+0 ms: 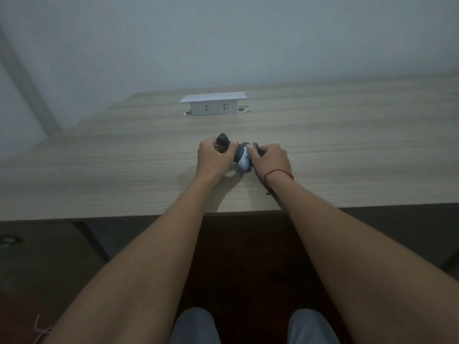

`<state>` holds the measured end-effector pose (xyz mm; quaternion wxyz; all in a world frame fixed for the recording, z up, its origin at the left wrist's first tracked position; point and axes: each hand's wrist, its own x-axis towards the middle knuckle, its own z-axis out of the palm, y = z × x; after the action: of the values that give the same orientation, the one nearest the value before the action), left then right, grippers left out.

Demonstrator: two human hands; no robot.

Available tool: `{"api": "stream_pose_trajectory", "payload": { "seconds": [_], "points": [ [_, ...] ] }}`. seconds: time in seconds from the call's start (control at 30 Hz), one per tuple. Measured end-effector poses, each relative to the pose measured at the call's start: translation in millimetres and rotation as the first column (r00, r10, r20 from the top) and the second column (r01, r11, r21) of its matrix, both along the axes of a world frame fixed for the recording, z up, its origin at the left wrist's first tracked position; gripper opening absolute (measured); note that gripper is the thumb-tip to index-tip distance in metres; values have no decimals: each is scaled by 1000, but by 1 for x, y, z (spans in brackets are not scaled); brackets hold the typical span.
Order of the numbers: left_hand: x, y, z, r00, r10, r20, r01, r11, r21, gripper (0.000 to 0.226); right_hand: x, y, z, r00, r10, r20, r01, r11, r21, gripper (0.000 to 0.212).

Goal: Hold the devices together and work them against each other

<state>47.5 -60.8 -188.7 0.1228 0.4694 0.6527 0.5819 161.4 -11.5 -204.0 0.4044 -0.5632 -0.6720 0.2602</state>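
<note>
Both hands grip a small dark-and-white gadget (242,157) at tabletop (99,170) centre: left hand (213,158) at nine o'clock, right hand (270,160) at three. Socket box (213,105) at twelve. Work appears midway.

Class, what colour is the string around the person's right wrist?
Red string, clearest in the head view.

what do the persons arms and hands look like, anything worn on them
Both forearms are bare, with no sleeves in view. The left hand wears nothing: no ring, watch or glove shows. The right hand is also bare, but a thin red string bracelet circles its wrist.
</note>
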Motion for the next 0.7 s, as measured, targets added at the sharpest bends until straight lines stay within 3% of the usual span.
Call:
{"api": "stream_pose_trajectory", "payload": {
  "seconds": [0.1, 0.17, 0.33, 0.5, 0.7],
  "points": [
    [2, 1, 6, 993, 111, -46, -112, 994, -20, 22, 2, 1, -1, 1000, 14, 5, -14, 1000, -6, 43],
    [5, 3, 7, 986, 164, 11, -163, 986, -43, 24, 2, 2, -1, 1000, 15, -3, -15, 1000, -3, 43],
    [-1, 3, -1, 989, -22, 146, 32, 997, -65, 25, 3, 4, -1, 1000, -12, -14, 12, 1000, -12, 43],
    [5, 10, 7, 994, 110, -25, -111, 992, -67, 30, 4, 4, -3, 999, 43, -12, -43, 999, -1, 38],
    [-17, 10, 12, 990, 64, -124, -83, 984, -157, 34, 8, 0, -1, 997, 70, 30, -69, 997, -22, 38]
  ]
}}
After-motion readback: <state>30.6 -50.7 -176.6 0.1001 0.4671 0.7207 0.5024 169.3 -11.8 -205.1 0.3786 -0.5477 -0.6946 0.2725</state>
